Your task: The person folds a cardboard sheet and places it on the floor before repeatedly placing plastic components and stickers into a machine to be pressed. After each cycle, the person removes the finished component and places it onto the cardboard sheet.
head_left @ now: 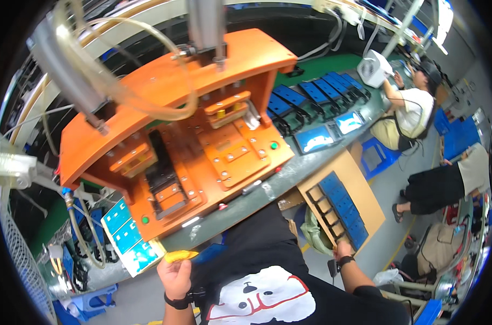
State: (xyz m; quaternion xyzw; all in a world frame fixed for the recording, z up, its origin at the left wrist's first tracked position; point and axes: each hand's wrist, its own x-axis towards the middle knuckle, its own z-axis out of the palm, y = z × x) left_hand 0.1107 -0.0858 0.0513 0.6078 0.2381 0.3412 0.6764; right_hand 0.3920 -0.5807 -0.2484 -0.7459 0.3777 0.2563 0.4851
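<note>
Left hand (175, 277) clenched around a small yellow tool (181, 255), held just below the table edge (240, 208), near the stack of blue panels (128, 237). Right hand (342, 250) grips the near end of a wooden tray (365, 184) of blue parts (343, 208). I see the orange press (192, 124) on the table above.

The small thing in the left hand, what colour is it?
Yellow: the small thing in the left hand, head view.
</note>
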